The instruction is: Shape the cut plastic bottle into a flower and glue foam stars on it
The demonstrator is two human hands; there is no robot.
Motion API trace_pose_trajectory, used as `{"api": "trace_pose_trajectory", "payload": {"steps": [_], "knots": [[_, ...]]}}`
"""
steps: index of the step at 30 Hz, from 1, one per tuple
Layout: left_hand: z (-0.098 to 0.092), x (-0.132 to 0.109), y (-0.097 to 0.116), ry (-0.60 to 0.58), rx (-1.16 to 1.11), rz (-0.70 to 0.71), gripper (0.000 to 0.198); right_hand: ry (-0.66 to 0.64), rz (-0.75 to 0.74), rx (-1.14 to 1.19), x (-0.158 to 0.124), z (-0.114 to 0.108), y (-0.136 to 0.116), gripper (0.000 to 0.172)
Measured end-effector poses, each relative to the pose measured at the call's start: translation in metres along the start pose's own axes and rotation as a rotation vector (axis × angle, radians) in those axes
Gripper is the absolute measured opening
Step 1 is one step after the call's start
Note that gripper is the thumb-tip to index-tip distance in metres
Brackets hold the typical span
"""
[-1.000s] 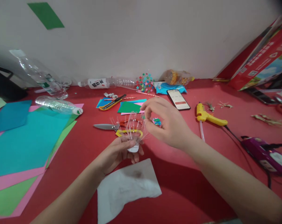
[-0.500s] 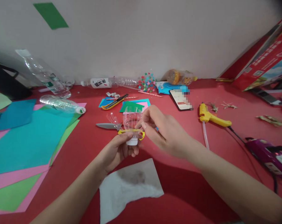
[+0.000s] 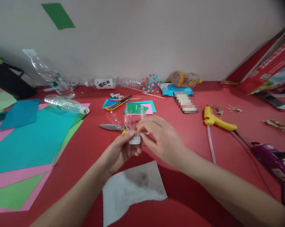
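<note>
My left hand (image 3: 120, 150) is closed round the white-capped neck of a cut clear plastic bottle top (image 3: 132, 121), held upside down with its thin cut strips pointing up. My right hand (image 3: 160, 138) reaches in from the right, with its fingers pinched on the bottle piece near the cap. Just behind the hands lie scissors (image 3: 111, 127) with yellow handles, partly hidden by my fingers.
Coloured paper sheets (image 3: 31, 142) cover the left of the red table. A white tissue (image 3: 133, 189) lies near me. Clear bottles (image 3: 66, 105), a utility knife (image 3: 117, 103), a phone (image 3: 186, 102), a yellow glue gun (image 3: 216, 121) and a purple device (image 3: 273, 157) lie around.
My right hand has come down and left from above the bottle piece onto it near the cap. The view has shifted slightly.
</note>
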State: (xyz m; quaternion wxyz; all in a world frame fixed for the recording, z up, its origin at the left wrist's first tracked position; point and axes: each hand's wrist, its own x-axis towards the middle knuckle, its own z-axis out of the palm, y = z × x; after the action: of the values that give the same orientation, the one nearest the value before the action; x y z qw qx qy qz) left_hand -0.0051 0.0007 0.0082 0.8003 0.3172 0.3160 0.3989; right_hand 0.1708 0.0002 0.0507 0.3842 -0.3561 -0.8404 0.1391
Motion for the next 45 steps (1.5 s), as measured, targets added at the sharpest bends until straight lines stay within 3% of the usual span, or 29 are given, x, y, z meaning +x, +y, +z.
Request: {"api": "trace_pose_trajectory", "payload": {"steps": [11, 20, 29, 38, 45], "knots": [[0.002, 0.002, -0.005, 0.021, -0.048, 0.020, 0.018, 0.094, 0.004, -0.022, -0.003, 0.012, 0.002, 0.013], [0.003, 0.003, -0.005, 0.033, -0.049, 0.021, 0.017, 0.083, 0.072, 0.037, -0.004, 0.017, 0.005, 0.014], [0.005, -0.001, -0.001, -0.043, 0.038, 0.022, 0.024, 0.065, 0.193, 0.097, 0.004, -0.002, 0.002, 0.007], [0.004, -0.004, 0.001, -0.113, 0.005, 0.007, 0.021, 0.078, 0.178, 0.121, 0.005, -0.012, -0.005, 0.007], [0.005, -0.007, 0.005, -0.113, -0.034, -0.046, 0.030, 0.200, 0.203, 0.135, 0.010, -0.034, -0.004, 0.009]]}}
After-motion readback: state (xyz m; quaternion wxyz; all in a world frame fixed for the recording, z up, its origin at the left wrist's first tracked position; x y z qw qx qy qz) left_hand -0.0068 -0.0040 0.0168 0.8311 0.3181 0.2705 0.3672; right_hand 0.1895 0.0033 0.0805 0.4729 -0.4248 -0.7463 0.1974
